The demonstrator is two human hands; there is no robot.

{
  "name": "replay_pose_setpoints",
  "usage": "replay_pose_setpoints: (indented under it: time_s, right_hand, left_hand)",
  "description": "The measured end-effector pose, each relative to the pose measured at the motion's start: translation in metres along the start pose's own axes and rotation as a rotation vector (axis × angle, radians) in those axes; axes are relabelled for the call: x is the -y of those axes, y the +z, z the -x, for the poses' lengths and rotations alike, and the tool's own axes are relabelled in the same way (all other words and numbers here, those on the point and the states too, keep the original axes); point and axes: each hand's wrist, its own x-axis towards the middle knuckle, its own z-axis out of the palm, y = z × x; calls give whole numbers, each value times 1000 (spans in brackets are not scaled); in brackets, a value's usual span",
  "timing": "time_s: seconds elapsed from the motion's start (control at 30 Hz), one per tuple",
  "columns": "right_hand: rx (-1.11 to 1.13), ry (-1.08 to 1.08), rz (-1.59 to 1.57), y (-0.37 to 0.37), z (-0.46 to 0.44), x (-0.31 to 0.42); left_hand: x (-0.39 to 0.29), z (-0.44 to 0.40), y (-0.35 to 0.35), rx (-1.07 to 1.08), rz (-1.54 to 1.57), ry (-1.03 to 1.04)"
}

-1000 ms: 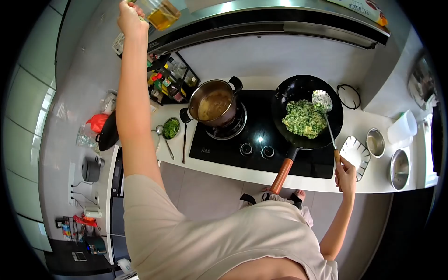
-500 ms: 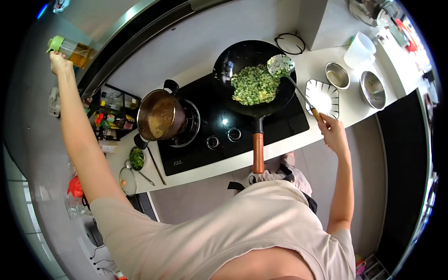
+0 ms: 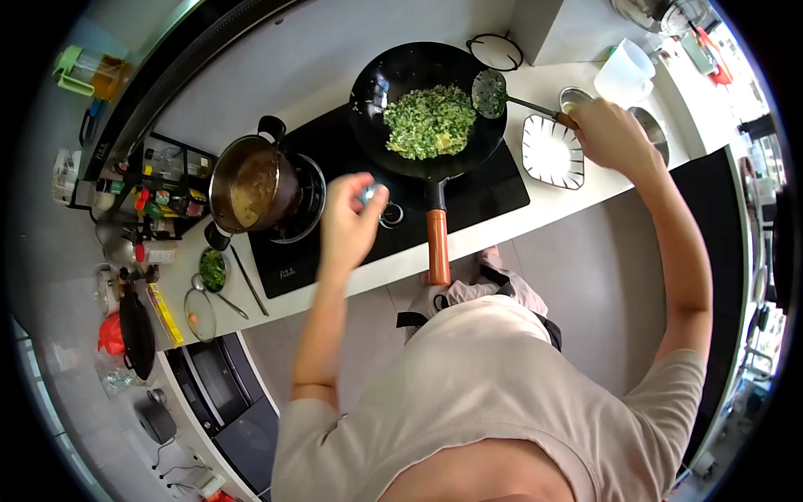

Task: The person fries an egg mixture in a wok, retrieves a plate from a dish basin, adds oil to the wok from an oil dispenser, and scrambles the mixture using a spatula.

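Black cooktop [image 3: 493, 192], its lettering [image 3: 287, 273] unreadably small, carries one pot [image 3: 285, 188] and one wok [image 3: 485, 140] of chopped greens [image 3: 431, 121]. The right hand [image 3: 615, 134], partly hiding two metal bowls [image 3: 574, 97], grips one slotted spatula [image 3: 489, 94] at the wok's rim; the left hand [image 3: 345, 222], blurred, curls near one knob [image 3: 391, 216], and I cannot tell whether it holds anything.

Right-edge glare, fisheye curvature, black corners; left hand [image 3: 350, 226] blurred
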Motion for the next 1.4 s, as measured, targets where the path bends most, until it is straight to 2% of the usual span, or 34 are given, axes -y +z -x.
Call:
replay_pose_setpoints:
  time_s: [0.03,0.07,0.1,0.13,0.2,0.23,0.3,0.37,0.47,0.53,0.67,0.8,0.93,1.07,1.23,1.4]
  right_hand:
    - [9,-41,36,-11,-6,4]
    - [17,-80,67,-15,-11,5]
    - [-120,-202,127,-5,-17,-3]
    - [-24,-180,121,-15,-21,1]
    - [156,-139,116,-43,-33,19]
    - [232,-72,79,-46,-44,21]
    - [360,-75,132,-56,-59,27]
    - [450,-70,150,-60,-65,28]
    - [547,-55,-13,-40,-73,16]
    - [504,-123,-106,-7,-74,0]
    - [392,20,-331,42,-54,5]
    - [305,-7,-466,89,-60,3]
    - [93,-197,-336,116,-75,10]
    - [19,-187,-185,77,-69,12]
    - [-131,-262,121,79,-76,-2]
    - [-208,-247,257,73,-72,-5]
  left_hand:
    - [42,22,36,-18,244,-238]
    - [25,38,44,90,369,-392]
    - [28,54,59,189,454,-554]
    - [32,65,74,294,553,-684]
    - [33,84,96,415,1006,-816]
    - [27,86,105,383,1049,-863]
    - [2,86,109,294,1057,-940]
    - [15,89,113,336,1122,-869]
    - [14,88,115,336,1126,-843]
    - [18,88,114,349,1117,-829]
    - [15,86,112,360,1089,-846]
    - [15,85,112,373,1076,-825]
    - [14,86,111,378,1069,-833]
    - [15,86,108,374,1086,-833]
    - [16,85,109,371,1091,-844]
    - [17,87,109,361,1097,-835]
